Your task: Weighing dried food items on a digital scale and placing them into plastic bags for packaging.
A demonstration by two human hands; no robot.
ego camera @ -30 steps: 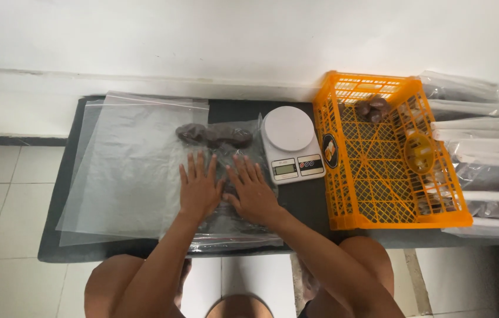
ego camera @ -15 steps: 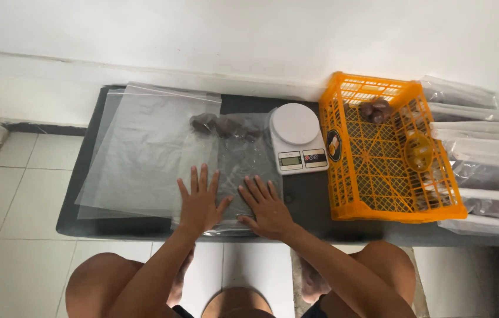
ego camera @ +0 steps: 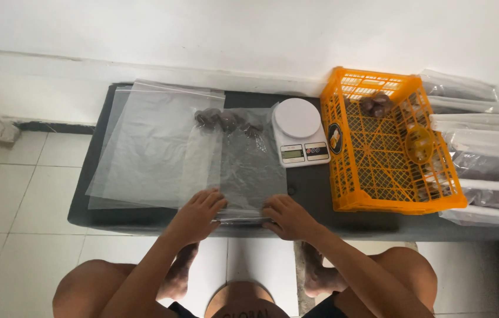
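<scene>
A clear plastic bag (ego camera: 249, 168) lies flat on the black low table (ego camera: 314, 191), with a few dark brown lumps (ego camera: 226, 121) bunched at its far end. My left hand (ego camera: 197, 213) and my right hand (ego camera: 286, 217) sit at the bag's near edge, a hand's width apart. The fingers of both curl down onto that edge and pinch it. The bag's strip between my hands shows at the table's front edge. My knees and feet show below the table.
A pile of empty clear bags (ego camera: 143, 147) lies left of the bag. Behind it to the right stands a white kitchen scale (ego camera: 297, 121). An orange crate (ego camera: 343, 203) holds brown lumps and a yellow bowl (ego camera: 419, 143). Filled bags (ego camera: 485, 159) are stacked far right.
My hands have slid from the middle of the bag, where they lay flat with spread fingers, back to its near edge, and the fingers have closed on it.
</scene>
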